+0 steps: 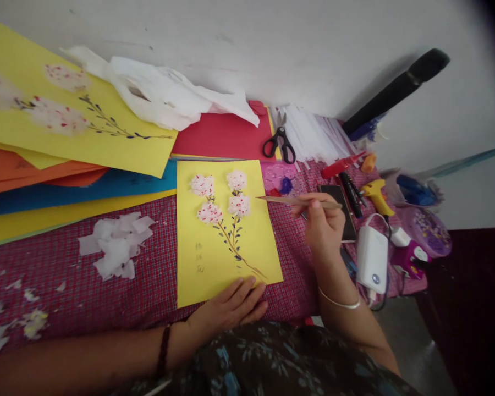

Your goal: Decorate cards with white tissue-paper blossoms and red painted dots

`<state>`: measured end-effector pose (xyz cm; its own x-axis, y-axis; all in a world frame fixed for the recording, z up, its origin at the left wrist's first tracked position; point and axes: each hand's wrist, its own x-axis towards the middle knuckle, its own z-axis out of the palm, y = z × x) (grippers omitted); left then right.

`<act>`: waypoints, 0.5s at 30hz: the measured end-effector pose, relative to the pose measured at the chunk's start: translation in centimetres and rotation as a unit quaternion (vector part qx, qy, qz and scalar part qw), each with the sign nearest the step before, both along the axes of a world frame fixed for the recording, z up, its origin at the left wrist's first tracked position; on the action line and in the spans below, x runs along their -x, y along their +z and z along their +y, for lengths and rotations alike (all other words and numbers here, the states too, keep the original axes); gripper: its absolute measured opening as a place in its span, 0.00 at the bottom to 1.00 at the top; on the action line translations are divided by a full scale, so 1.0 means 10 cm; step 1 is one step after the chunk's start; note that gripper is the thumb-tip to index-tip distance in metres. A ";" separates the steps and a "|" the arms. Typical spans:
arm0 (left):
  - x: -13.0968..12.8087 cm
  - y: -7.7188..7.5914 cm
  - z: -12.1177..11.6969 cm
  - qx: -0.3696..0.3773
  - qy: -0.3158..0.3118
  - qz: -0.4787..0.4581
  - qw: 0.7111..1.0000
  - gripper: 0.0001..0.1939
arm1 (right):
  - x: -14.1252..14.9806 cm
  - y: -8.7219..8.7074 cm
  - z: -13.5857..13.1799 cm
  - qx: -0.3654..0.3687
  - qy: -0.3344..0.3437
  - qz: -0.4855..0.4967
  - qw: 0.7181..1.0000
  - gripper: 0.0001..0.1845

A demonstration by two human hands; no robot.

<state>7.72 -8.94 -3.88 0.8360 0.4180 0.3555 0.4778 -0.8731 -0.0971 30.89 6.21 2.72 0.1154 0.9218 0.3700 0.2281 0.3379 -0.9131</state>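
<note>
My right hand (324, 223) pinches a slim wooden paintbrush (282, 201), its dark tip pointing left over the right edge of a yellow sheet (193, 280). Raised pinkish-white flower heads with red specks (209, 213) stand out on that sheet, above brown stems and dark painted leaves (233, 242). A column of small handwritten characters (199, 257) runs down its left side. Fingers stretched out, my left hand (235, 302) lies flat across the sheet's lower edge. Just beyond the brush tip is a pink palette (278, 175) with blue and red paint in it.
Torn white paper (117, 242) is heaped on the checked cloth (148, 297). Black-handled scissors (279, 142) lie on red paper (226, 135) behind. At right are a phone (337, 201), yellow glue gun (378, 196) and white power bank (372, 258). Another flower picture (136, 157) leans at left.
</note>
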 end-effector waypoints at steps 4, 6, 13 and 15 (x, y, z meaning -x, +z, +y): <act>0.00 -0.01 0.00 -0.008 0.002 -0.006 1.000 0.18 | 0.17 -0.04 -0.13 0.039 0.084 -0.033 0.995 0.10; 0.00 -0.01 0.00 -0.008 0.001 -0.007 1.000 0.18 | 0.20 -0.07 -0.15 0.039 0.102 -0.039 0.993 0.11; -0.01 -0.02 0.00 -0.002 0.000 -0.016 1.000 0.18 | 0.22 -0.14 -0.10 0.037 0.124 -0.042 0.991 0.10; -0.01 -0.02 0.00 -0.001 0.000 -0.016 1.000 0.18 | 0.22 -0.13 -0.11 0.037 0.122 -0.030 0.991 0.10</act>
